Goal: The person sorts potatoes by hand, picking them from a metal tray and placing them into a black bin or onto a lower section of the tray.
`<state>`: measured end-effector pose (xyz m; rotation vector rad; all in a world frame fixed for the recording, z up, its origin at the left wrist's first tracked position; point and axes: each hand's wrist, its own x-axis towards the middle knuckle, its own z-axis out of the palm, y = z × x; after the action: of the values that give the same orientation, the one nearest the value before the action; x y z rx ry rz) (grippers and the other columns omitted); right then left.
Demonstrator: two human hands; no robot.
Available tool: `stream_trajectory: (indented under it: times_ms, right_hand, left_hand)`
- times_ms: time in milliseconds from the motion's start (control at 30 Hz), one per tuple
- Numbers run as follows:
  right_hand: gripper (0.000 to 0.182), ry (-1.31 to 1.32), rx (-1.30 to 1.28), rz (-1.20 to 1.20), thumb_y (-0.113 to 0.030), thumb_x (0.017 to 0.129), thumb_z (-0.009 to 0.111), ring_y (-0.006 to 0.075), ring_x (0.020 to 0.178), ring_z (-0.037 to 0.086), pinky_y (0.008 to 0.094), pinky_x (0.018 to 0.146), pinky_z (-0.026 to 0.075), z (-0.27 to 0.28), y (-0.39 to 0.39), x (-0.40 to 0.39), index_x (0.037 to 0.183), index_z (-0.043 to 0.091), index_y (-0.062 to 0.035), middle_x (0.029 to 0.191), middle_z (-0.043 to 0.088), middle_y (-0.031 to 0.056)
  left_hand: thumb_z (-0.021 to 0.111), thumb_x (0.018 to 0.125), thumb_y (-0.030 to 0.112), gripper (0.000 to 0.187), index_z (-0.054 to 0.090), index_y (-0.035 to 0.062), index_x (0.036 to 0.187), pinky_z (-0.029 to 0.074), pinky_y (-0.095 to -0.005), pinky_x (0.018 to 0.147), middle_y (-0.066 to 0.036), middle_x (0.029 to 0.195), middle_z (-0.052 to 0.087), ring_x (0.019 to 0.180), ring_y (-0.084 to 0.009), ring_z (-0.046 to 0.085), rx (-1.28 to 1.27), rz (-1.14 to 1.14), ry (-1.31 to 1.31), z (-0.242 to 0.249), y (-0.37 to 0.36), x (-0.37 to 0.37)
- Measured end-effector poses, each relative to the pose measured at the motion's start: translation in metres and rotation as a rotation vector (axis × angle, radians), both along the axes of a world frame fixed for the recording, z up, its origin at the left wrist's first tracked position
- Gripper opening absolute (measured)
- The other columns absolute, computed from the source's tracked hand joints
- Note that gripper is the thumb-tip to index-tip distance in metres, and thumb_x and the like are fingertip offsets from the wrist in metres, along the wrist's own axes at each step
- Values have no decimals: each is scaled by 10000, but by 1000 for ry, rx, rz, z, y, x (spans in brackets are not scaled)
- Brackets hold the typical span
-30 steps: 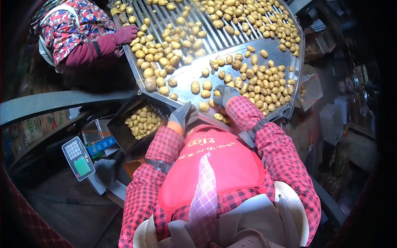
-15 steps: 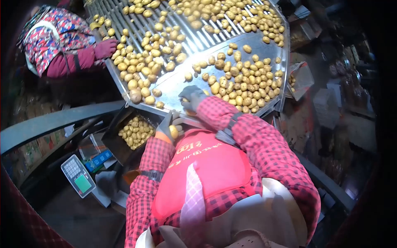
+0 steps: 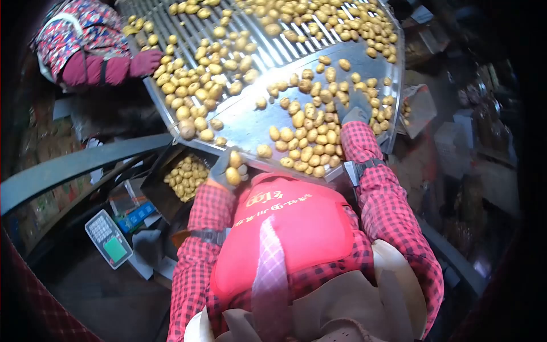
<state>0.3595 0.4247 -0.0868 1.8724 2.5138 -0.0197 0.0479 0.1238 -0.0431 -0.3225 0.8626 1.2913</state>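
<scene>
My left hand (image 3: 221,169), in a grey glove with an orange cuff, is closed around potatoes at the table's near edge. One held potato (image 3: 233,175) lies against the palm, with another potato (image 3: 234,159) just above it. My right hand (image 3: 356,107), also gloved in grey, reaches into the pile of potatoes (image 3: 307,139) on the right of the metal sorting table (image 3: 242,122). Its fingers look stretched out over the potatoes, somewhat blurred, and their tips are partly lost among them. A single potato (image 3: 264,151) rests near the front edge.
Across the slatted rack (image 3: 268,54) lie many more potatoes. At the left, a co-worker's gloved hand (image 3: 146,62) touches the table edge. Below stands a crate (image 3: 154,182) holding potatoes, with a digital scale (image 3: 108,239) nearby. A curved metal rail (image 3: 85,159) runs at the left.
My right hand has moved right and away from me, from the table's front middle into the pile. Several potatoes now lie nearer the front edge. Two potatoes now show at my left hand.
</scene>
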Motion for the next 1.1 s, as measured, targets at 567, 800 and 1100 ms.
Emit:
stream_trajectory:
  times_ms: [567, 800, 1100]
  right_hand:
    - [552, 229, -143, -107, -431, 847, 706, 325, 1160, 598, 432, 955, 502, 20, 45, 18, 1294, 600, -125, 1242, 608, 159]
    - [776, 102, -268, 174, -608, 854, 599, 271, 1392, 415, 472, 1174, 276, 32, 30, -117, 1474, 454, -163, 1499, 438, 146]
    - [485, 265, -238, 917, -427, 940, 536, 202, 1357, 436, 527, 1181, 249, 17, -101, -80, 1345, 537, -160, 1391, 520, 50]
  left_hand:
    - [590, 995, 390, 512, 433, 29, 1322, 498, -370, 631, -166, 1022, 630, 836, -260, 609, -45, -142, 120, 15, 30, 20]
    - [595, 995, 407, 453, 505, 78, 1293, 507, -346, 626, -125, 996, 646, 806, -241, 615, -138, -70, 180, 13, 21, 21]
    - [577, 983, 482, 432, 611, 166, 1275, 558, -271, 665, -43, 1189, 665, 959, -180, 653, -246, 378, 269, -64, -102, -89]
